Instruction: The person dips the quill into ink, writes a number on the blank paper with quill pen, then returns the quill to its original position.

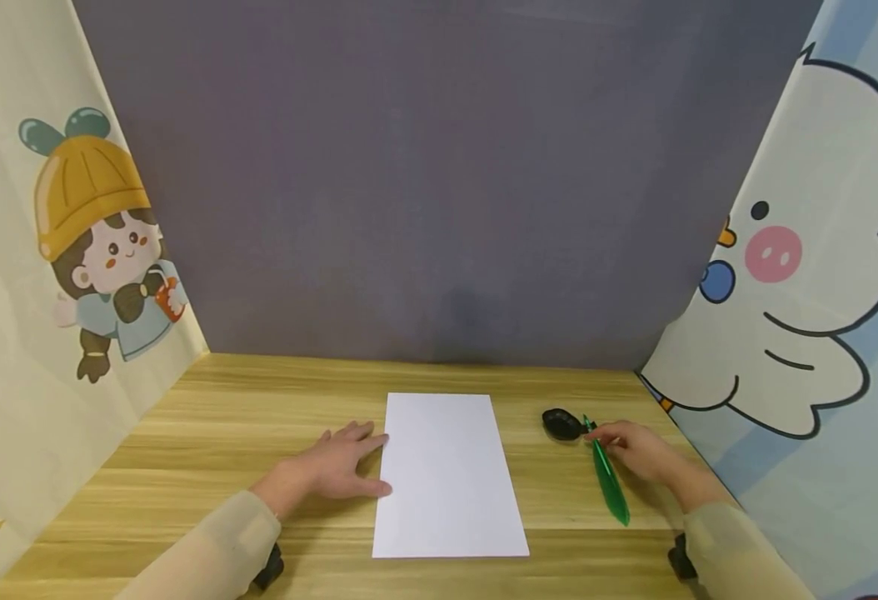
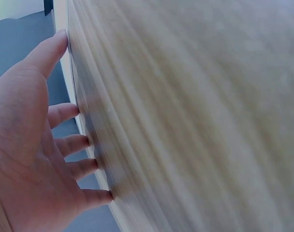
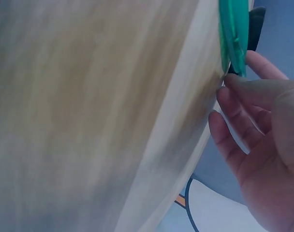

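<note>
A white sheet of paper (image 1: pixel 446 475) lies on the wooden table. My left hand (image 1: pixel 341 462) rests at its left edge with fingers spread, thumb and index fingertip touching the edge; the left wrist view shows this hand (image 2: pixel 36 140) with fingertips down on the tabletop. To the right, my right hand (image 1: pixel 641 450) pinches the narrow end of a glossy green feather-shaped thing (image 1: pixel 610 483) between thumb and index finger. Its wide end points toward me. Touching its narrow end is a small black scoop-like dish (image 1: pixel 561 423) with a short handle, partly hidden by the fingers.
The wooden table (image 1: pixel 274 400) ends at a dark grey cloth wall (image 1: pixel 424 183). Printed curtains stand on both sides, a cartoon child (image 1: pixel 117 250) on the left and a white cartoon bird (image 1: pixel 829 208) on the right. The right forearm lies close to the right curtain.
</note>
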The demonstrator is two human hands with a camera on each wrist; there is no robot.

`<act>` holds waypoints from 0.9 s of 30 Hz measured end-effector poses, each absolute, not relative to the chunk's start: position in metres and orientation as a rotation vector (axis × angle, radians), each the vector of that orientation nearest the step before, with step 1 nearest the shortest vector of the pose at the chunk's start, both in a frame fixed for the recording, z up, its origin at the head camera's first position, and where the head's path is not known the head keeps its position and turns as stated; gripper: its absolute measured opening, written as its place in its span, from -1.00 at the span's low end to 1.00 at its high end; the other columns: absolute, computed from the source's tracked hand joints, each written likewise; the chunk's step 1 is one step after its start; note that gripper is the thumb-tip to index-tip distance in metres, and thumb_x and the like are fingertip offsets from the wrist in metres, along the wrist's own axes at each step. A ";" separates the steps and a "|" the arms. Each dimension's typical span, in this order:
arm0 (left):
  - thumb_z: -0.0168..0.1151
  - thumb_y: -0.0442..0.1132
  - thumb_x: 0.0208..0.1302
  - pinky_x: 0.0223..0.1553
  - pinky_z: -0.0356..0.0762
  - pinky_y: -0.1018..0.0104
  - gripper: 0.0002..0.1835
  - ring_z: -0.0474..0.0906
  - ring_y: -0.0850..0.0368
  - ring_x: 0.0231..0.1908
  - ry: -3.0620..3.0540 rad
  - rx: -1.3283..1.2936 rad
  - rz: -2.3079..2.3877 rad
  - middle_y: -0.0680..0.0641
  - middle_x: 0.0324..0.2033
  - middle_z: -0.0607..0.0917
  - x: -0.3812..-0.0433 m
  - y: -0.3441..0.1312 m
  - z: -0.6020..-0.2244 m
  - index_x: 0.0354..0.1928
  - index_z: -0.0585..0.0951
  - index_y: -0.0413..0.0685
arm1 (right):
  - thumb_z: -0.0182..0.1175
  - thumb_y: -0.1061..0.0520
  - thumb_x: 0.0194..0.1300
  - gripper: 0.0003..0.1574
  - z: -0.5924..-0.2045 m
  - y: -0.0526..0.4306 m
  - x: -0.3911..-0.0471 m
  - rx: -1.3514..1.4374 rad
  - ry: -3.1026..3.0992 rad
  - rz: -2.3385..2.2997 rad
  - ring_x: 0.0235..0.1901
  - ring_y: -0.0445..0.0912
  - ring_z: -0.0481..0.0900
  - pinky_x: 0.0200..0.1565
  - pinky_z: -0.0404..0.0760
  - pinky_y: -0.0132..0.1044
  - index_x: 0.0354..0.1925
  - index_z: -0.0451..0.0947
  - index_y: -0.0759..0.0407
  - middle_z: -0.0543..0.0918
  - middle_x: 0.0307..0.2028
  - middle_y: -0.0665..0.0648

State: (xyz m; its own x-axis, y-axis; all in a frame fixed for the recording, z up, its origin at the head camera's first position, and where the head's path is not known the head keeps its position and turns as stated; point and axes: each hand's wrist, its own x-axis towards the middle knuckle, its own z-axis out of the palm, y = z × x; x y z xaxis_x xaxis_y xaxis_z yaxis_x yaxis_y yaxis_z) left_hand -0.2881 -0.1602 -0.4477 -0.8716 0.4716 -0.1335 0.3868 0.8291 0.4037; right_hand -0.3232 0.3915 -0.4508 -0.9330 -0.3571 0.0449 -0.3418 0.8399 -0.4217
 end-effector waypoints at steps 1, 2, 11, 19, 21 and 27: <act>0.37 0.45 0.36 0.67 -0.08 -0.54 0.04 -0.02 -0.44 0.73 2.784 0.662 0.543 -0.29 0.74 0.15 -0.288 -0.160 -0.447 0.70 0.33 0.06 | 0.18 0.48 0.47 -0.51 -0.451 0.391 -0.324 -0.589 2.980 -0.663 0.02 0.18 0.76 -0.02 0.80 0.07 0.20 0.77 0.15 0.81 0.03 0.23; 0.37 0.44 0.36 0.66 -0.07 -0.55 0.04 -0.01 -0.45 0.72 2.786 0.667 0.546 -0.30 0.73 0.15 -0.288 -0.160 -0.447 0.70 0.34 0.05 | 0.18 0.48 0.46 -0.50 -0.451 0.390 -0.324 -0.595 2.983 -0.660 0.04 0.20 0.77 0.00 0.80 0.08 0.19 0.78 0.15 0.81 0.05 0.24; 0.36 0.45 0.36 0.67 -0.08 -0.55 0.05 0.00 -0.43 0.73 2.782 0.662 0.532 -0.30 0.74 0.15 -0.285 -0.162 -0.447 0.71 0.32 0.06 | 0.16 0.50 0.46 -0.51 -0.450 0.385 -0.323 -0.607 2.991 -0.624 0.11 0.30 0.73 0.01 0.78 0.10 0.15 0.79 0.16 0.76 0.14 0.34; 0.37 0.43 0.37 0.66 -0.07 -0.57 0.04 0.01 -0.43 0.72 2.777 0.668 0.540 -0.31 0.73 0.16 -0.284 -0.161 -0.447 0.70 0.33 0.04 | 0.26 0.49 0.42 -0.55 -0.450 0.385 -0.319 -0.624 3.026 -0.606 -0.10 0.01 0.71 -0.17 0.73 -0.15 0.12 0.79 0.14 0.74 0.06 0.24; 0.37 0.44 0.36 0.66 -0.07 -0.56 0.04 0.01 -0.43 0.72 2.780 0.664 0.538 -0.31 0.73 0.16 -0.284 -0.161 -0.447 0.70 0.33 0.05 | 0.30 0.48 0.41 -0.58 -0.449 0.386 -0.318 -0.632 3.048 -0.594 -0.14 -0.06 0.69 -0.19 0.73 -0.22 0.09 0.79 0.13 0.74 0.02 0.18; 0.35 0.46 0.37 0.68 -0.08 -0.52 0.04 -0.01 -0.39 0.74 2.784 0.649 0.533 -0.27 0.74 0.15 -0.286 -0.162 -0.448 0.71 0.32 0.09 | 0.41 0.41 0.37 -0.66 -0.447 0.390 -0.316 -0.767 3.139 -0.482 -0.20 -0.16 0.68 -0.22 0.71 -0.28 -0.03 0.81 0.03 0.75 -0.09 0.03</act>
